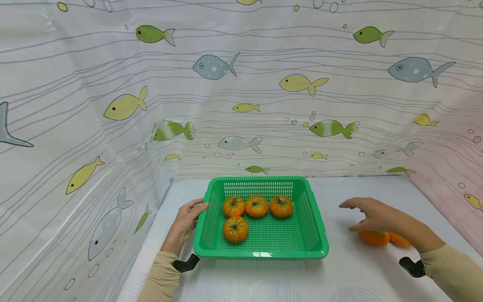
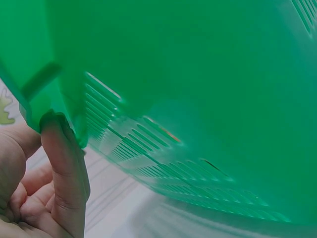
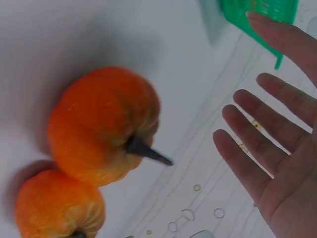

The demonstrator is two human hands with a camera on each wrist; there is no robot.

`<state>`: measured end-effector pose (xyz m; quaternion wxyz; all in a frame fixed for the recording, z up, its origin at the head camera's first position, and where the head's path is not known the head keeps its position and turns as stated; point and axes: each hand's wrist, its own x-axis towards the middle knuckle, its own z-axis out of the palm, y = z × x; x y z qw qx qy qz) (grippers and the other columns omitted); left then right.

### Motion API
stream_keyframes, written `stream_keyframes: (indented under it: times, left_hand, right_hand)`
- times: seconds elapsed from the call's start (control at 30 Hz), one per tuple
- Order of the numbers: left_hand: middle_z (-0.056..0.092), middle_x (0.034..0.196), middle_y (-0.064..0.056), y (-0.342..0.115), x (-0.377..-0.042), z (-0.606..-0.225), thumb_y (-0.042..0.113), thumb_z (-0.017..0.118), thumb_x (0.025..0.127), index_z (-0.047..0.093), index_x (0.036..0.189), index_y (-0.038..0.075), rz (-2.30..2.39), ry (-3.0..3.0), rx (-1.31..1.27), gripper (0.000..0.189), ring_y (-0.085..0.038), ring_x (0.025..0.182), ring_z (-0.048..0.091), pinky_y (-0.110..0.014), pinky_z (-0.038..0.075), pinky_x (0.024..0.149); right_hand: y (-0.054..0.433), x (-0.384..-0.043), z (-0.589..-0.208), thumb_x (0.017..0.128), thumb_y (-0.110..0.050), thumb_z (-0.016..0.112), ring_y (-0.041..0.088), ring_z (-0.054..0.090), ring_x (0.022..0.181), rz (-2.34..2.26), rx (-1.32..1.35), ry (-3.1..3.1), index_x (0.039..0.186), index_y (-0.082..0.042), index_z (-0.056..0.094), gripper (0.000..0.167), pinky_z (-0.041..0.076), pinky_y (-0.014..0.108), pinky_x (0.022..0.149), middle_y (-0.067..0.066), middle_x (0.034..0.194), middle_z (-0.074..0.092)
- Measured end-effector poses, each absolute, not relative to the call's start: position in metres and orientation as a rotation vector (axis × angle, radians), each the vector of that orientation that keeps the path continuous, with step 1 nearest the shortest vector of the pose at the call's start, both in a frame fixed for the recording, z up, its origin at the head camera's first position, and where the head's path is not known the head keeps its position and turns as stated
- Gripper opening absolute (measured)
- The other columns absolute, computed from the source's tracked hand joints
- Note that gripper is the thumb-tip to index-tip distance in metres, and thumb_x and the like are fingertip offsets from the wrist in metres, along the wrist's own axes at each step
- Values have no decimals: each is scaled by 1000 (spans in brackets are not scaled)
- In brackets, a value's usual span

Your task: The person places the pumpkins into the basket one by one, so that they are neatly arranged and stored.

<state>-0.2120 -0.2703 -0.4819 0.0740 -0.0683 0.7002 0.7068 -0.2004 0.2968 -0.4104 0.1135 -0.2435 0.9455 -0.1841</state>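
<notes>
A green plastic basket (image 1: 260, 254) with slotted sides stands on the table. Several small orange pumpkins (image 1: 235, 230) sit inside it, three along the back and one at the front left. My left hand (image 1: 187, 220) grips the basket's left rim; in the left wrist view its fingers (image 2: 62, 168) bend up to the green edge. To the right of the basket, my right hand (image 1: 373, 216) hovers with spread fingers, holding nothing. Two more pumpkins lie side by side below it, a nearer one (image 3: 104, 124) with a dark stem and a second one (image 3: 59, 206), both partly hidden in the head view.
A white table (image 1: 339, 268) carries everything. Behind and at both sides rises a white sheet (image 1: 271, 113) printed with fish and wavy lines. Dark wrist devices (image 1: 186, 264) sit at the cuffs of both beige sleeves.
</notes>
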Motion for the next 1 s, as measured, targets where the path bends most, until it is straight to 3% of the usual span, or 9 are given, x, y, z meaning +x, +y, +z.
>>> stream_keyframes:
  times: [0.47, 1.0]
  left_hand:
    - [78, 99, 7, -270, -211, -481, 26, 68, 102, 52, 145, -1, 2124, 2098, -189, 53, -9, 82, 76, -26, 64, 73]
    - [78, 101, 6, -270, -211, -481, 25, 68, 102, 52, 146, 0, 2126, 2093, -193, 53, -10, 84, 76, -26, 64, 73]
  right_hand:
    - [353, -188, -436, 74, -39, 92, 41, 64, 115, -519, -621, 2773, 129, -2, 66, 71, 53, 66, 97, 19, 128, 69]
    - [369, -188, -456, 71, -29, 94, 34, 65, 107, -509, -561, 2817, 126, -5, 66, 67, 58, 60, 92, 14, 121, 70]
